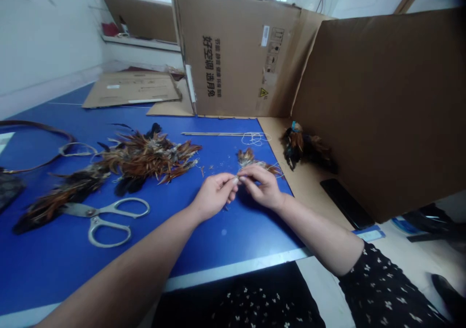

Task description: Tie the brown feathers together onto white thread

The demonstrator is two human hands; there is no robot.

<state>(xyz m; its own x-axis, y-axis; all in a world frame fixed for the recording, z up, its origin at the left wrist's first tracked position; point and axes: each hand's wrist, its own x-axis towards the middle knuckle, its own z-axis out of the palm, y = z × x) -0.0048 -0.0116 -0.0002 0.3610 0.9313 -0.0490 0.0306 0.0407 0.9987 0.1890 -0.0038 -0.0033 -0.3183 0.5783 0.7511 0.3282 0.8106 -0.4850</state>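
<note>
Over the blue table, my left hand (215, 196) and my right hand (262, 187) meet fingertip to fingertip. Both pinch a small pale piece (236, 178), too small to name surely; it may be the end of a feather. Just beyond my right hand lies a small bunch of brown and grey feathers (249, 158), with thin thread beside it. A big heap of brown and black feathers (149, 155) spreads to the left. Metal scissors (95, 212) rest nearer me, their blades partly under dark feathers.
Thin sticks (214, 134) and loose white thread (255, 138) lie farther back. Cardboard panels (236, 56) stand behind and to the right. More feathers (309, 146) and a black phone (345, 203) are on cardboard at the right. A brown hoop (47, 125) is at the far left.
</note>
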